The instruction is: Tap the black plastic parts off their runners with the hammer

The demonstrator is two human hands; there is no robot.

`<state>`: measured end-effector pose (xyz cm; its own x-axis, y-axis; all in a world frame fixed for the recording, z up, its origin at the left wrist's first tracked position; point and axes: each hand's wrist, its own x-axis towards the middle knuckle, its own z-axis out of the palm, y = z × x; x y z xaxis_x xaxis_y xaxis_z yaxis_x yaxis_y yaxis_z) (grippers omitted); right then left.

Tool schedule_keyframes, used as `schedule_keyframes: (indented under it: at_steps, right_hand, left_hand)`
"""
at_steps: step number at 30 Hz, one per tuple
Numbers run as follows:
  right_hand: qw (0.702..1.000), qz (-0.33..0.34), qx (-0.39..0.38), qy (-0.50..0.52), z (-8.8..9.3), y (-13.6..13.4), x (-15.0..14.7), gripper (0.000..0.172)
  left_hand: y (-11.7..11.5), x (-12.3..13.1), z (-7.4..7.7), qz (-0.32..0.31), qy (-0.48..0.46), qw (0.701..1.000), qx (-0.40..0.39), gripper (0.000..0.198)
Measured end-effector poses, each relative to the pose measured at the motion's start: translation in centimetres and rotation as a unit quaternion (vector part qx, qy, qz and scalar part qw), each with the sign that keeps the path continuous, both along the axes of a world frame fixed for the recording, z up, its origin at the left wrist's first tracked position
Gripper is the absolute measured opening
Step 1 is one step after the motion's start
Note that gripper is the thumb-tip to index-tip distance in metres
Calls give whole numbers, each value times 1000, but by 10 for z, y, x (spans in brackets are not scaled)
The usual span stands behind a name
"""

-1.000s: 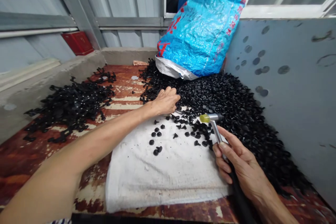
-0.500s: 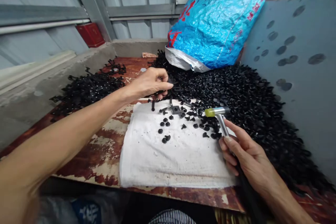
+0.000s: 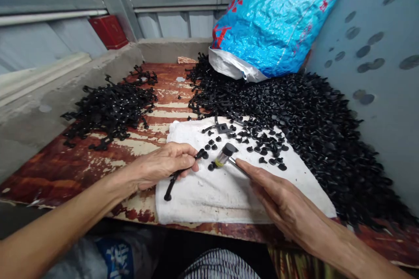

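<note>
Over the left edge of a white cloth (image 3: 209,198), my left hand (image 3: 173,162) grips a black plastic piece with thin arms (image 3: 173,183); one arm points down to a round end. My right hand (image 3: 278,192) is closed around the handle of a small mallet (image 3: 225,154). The mallet's head is turned with its yellow face down on or just above the cloth, close to my left fingertips. Several small black round-headed plugs (image 3: 209,144) lie beside the head. Another black piece with arms (image 3: 223,128) rests at the cloth's far side.
A large heap of black plugs (image 3: 301,117) covers the right and back of the worn red table (image 3: 170,83). A pile of black armed pieces (image 3: 111,109) lies at the left. The blue sack (image 3: 278,22) leans over the heap. A red box (image 3: 109,32) stands at the back left.
My left hand has come back from the heap's edge toward me with the black piece. My right hand has swung the mallet leftward and turned its yellow face downward.
</note>
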<state>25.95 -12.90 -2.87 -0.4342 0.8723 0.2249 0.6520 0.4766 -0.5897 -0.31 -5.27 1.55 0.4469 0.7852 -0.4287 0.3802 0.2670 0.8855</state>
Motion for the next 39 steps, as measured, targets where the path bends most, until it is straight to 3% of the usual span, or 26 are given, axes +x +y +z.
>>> schedule_keyframes:
  at_steps: [7, 13, 21, 29, 34, 39]
  right_hand:
    - [997, -52, 41, 30, 1, -13, 12, 56]
    - [1000, 0, 15, 13, 4, 6, -11, 57]
    - [998, 2, -53, -41, -1, -9, 9, 61]
    - [999, -20, 13, 40, 7, -1, -7, 57]
    - [1000, 0, -10, -3, 0, 11, -15, 60]
    - [999, -4, -31, -17, 0, -4, -3, 59]
  left_hand:
    - [-4, 4, -7, -21, 50, 999, -1, 36]
    - [-5, 10, -8, -43, 109, 993, -1, 44]
    - [-18, -2, -8, -9, 63, 997, -35, 46]
    - [-15, 6, -12, -15, 86, 996, 0, 41]
    - [-17, 2, -14, -21, 91, 995, 24, 36]
    - [-19, 0, -18, 15, 82, 996, 24, 35]
